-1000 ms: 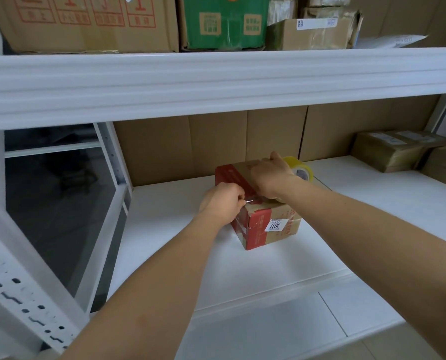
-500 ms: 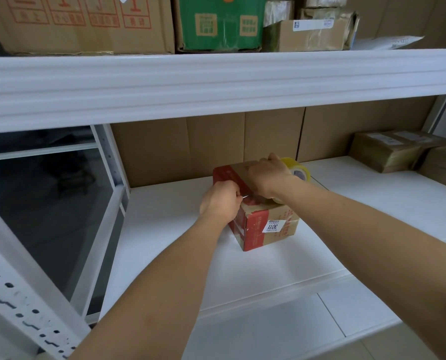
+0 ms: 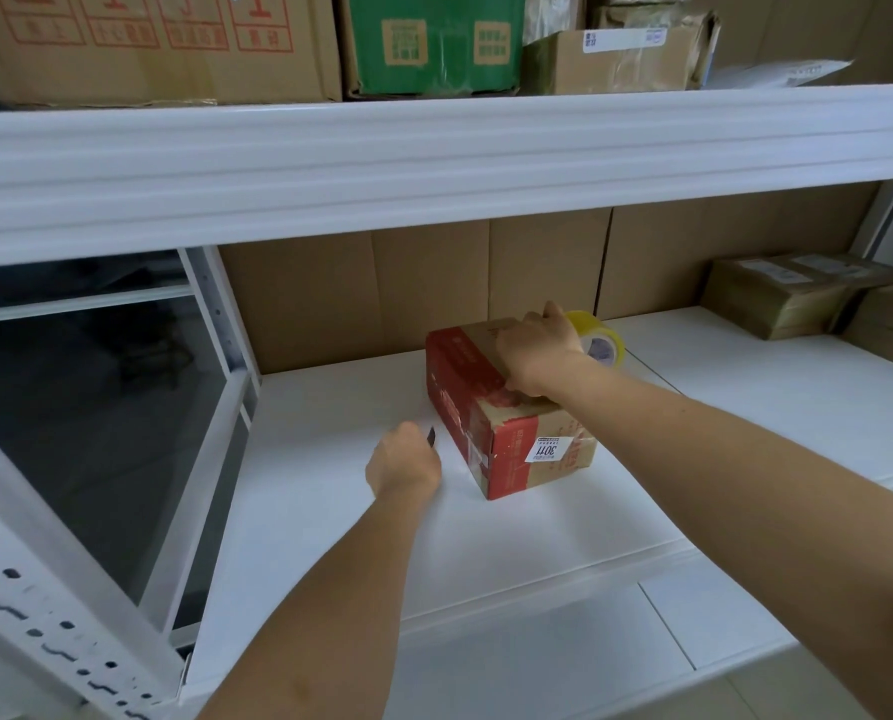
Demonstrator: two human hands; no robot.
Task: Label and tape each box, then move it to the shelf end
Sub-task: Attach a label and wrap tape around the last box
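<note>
My left hand (image 3: 404, 462), its grip curled on what looks like a small dark cutter (image 3: 431, 437), has come off the one red-and-brown cardboard box (image 3: 506, 423) mid-shelf, where my right hand (image 3: 535, 356) presses its top beside one yellow tape roll (image 3: 597, 337), so taping seems done.

The box (image 3: 506, 407) is matt brown cardboard with red print and a white paper label (image 3: 548, 448). The tape roll (image 3: 601, 341) is glossy yellowish plastic. The shelf (image 3: 330, 511) looks smooth, white-painted.
</note>
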